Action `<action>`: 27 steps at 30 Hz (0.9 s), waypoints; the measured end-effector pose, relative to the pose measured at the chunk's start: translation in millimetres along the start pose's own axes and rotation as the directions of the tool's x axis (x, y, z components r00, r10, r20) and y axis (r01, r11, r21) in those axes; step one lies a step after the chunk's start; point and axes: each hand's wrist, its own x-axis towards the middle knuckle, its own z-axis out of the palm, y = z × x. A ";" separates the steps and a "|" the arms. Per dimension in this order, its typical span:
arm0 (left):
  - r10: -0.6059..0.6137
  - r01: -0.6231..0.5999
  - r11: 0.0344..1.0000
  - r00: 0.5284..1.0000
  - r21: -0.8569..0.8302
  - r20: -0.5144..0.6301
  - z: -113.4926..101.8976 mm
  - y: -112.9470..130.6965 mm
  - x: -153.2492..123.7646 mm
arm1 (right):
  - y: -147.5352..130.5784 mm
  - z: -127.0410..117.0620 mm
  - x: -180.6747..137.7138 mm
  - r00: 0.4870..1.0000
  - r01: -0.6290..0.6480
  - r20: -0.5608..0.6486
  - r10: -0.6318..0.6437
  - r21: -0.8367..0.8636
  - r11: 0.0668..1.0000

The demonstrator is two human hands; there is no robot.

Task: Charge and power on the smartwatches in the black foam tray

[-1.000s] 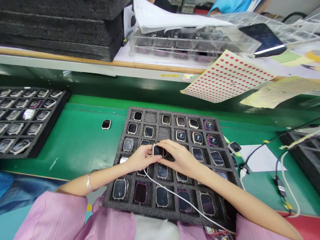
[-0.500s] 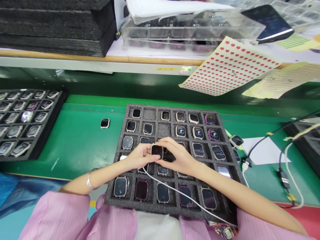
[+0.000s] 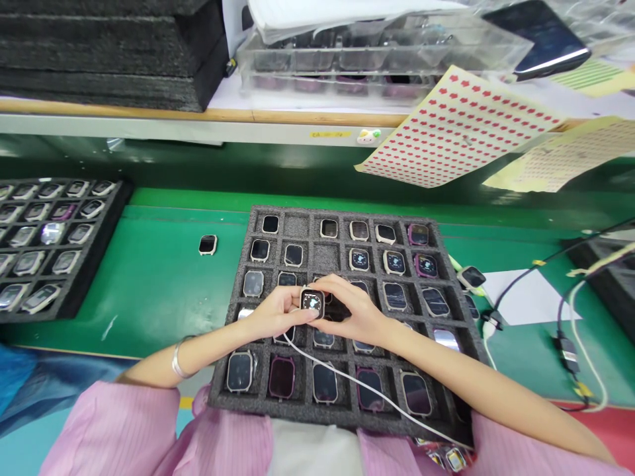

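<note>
Both of my hands meet over a dark foam tray (image 3: 325,256) divided into square cells, most with a smartwatch body in them. Between them is a smartwatch (image 3: 312,301) with a pale case and a lit screen. My left hand (image 3: 278,312) grips it from the left, its thumb along the lower edge of the screen. The fingers of my right hand (image 3: 360,311) close on the watch's right side. A white cable (image 3: 342,375) runs from under my left hand across the tray to its lower right corner; its upper end is hidden.
Left of the tray, a single watch (image 3: 208,244) lies on the green bench (image 3: 163,277). Another filled foam tray (image 3: 94,258) sits farther left. At right are a watch (image 3: 471,277), white paper (image 3: 526,301) and cables (image 3: 565,350). Above, a shelf (image 3: 297,118) carries plastic trays and a sticker sheet (image 3: 456,132).
The held watch's screen was dark and now shows a lit face. My hands have barely moved and keep their hold.
</note>
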 end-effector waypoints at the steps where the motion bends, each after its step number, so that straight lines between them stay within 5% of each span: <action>1: 0.018 -0.018 1.000 1.000 0.005 0.005 -0.6 -1.6 0.1 | 0.0 0.1 -0.4 1.000 0.005 0.000 -0.005 -0.003 1.000; 27: 0.052 -0.052 0.994 0.999 0.092 -0.001 -1.3 -8.1 2.5 | 0.2 0.9 -3.2 0.999 -0.017 0.040 0.022 -0.130 0.991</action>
